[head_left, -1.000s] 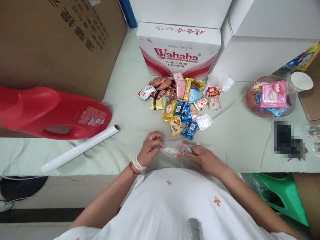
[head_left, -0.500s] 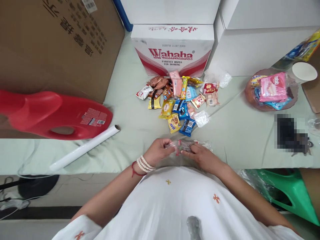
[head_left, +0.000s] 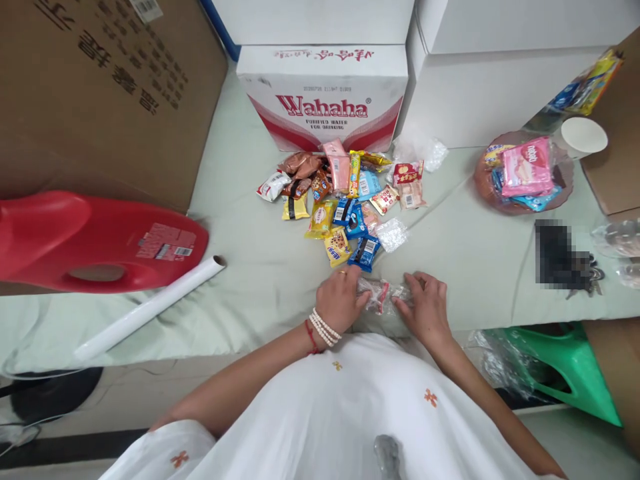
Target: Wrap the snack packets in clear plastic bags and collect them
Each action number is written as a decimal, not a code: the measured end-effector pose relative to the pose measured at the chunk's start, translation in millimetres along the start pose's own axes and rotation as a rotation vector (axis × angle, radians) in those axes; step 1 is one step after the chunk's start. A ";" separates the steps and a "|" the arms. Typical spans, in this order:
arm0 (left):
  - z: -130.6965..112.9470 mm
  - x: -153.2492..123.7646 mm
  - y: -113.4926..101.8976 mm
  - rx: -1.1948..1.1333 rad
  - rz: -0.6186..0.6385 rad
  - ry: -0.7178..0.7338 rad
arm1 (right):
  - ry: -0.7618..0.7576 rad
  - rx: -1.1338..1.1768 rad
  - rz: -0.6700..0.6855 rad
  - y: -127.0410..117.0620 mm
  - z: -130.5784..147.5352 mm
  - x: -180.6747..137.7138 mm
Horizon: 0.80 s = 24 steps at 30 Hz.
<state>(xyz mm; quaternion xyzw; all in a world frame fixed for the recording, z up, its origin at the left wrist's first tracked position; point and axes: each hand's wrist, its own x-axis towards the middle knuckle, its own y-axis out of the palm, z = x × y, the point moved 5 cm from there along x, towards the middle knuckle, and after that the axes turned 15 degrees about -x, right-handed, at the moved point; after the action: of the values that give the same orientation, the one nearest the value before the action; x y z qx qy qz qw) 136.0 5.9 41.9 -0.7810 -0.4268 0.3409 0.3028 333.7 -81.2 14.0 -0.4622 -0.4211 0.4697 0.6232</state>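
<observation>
The bare left hand (head_left: 340, 297) and right hand (head_left: 426, 307) touch a clear, crinkly plastic packet (head_left: 381, 298), maybe to steady it. I can't tell if either grip pinches.

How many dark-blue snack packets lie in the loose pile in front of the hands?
3 visible: a near-edge packet, just beyond the left hand; farther back, a left packet and a right packet, close together. More may be hidden.
</observation>
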 end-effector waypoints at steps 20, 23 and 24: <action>-5.5 8.4 -10.6 -0.694 0.018 0.071 | -0.236 0.504 0.099 -14.0 70.5 7.6; -19.0 5.5 -11.2 -0.861 0.204 0.148 | -0.016 0.601 0.104 -7.7 57.8 7.3; -22.2 4.7 -10.9 -0.888 0.256 0.161 | 0.053 0.643 0.110 -5.2 50.3 8.0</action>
<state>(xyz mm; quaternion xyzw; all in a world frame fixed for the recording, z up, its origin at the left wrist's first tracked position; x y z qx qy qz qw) 150.4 10.9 61.9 -0.9053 -0.4067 0.0985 -0.0730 288.1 -65.0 30.8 -0.2759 -0.2092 0.5994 0.7217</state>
